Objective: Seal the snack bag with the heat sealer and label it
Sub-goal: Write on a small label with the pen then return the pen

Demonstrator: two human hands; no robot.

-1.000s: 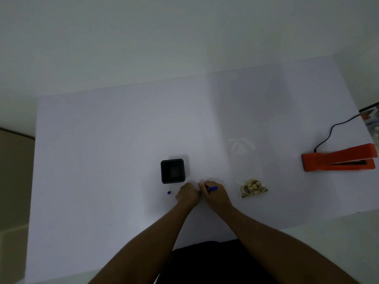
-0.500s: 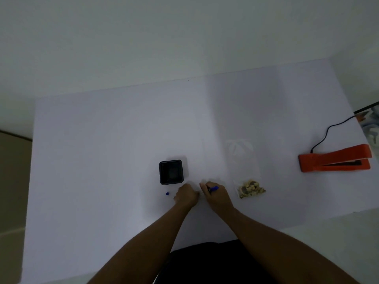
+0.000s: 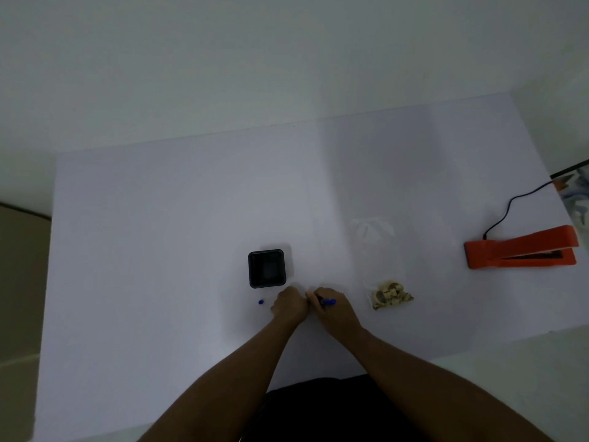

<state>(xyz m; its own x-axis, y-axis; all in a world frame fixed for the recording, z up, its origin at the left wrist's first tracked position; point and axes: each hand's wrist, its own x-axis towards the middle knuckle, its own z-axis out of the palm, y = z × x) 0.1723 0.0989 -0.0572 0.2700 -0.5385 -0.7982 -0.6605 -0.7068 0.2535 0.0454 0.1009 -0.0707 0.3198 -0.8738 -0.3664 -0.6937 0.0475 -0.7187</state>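
Note:
A clear snack bag point(image 3: 382, 266) lies flat on the white table, with beige snack pieces point(image 3: 390, 294) gathered at its near end. An orange heat sealer point(image 3: 521, 252) sits at the far right with its jaw slightly apart. My right hand point(image 3: 334, 309) grips a blue pen point(image 3: 328, 302) just left of the bag, tip down near the table. My left hand point(image 3: 288, 303) rests fisted beside it, touching the right hand; whatever lies under the fingers is hidden. A small blue pen cap point(image 3: 261, 302) lies to the left of my left hand.
A black square container point(image 3: 267, 268) stands just beyond my hands. The sealer's black cord point(image 3: 510, 207) runs off the table's right edge toward clutter point(image 3: 577, 193) there. The white table point(image 3: 159, 234) meets a pale wall at the back.
Both hands stay together at the same spot with the pen. The view has shifted slightly; nothing on the table has moved.

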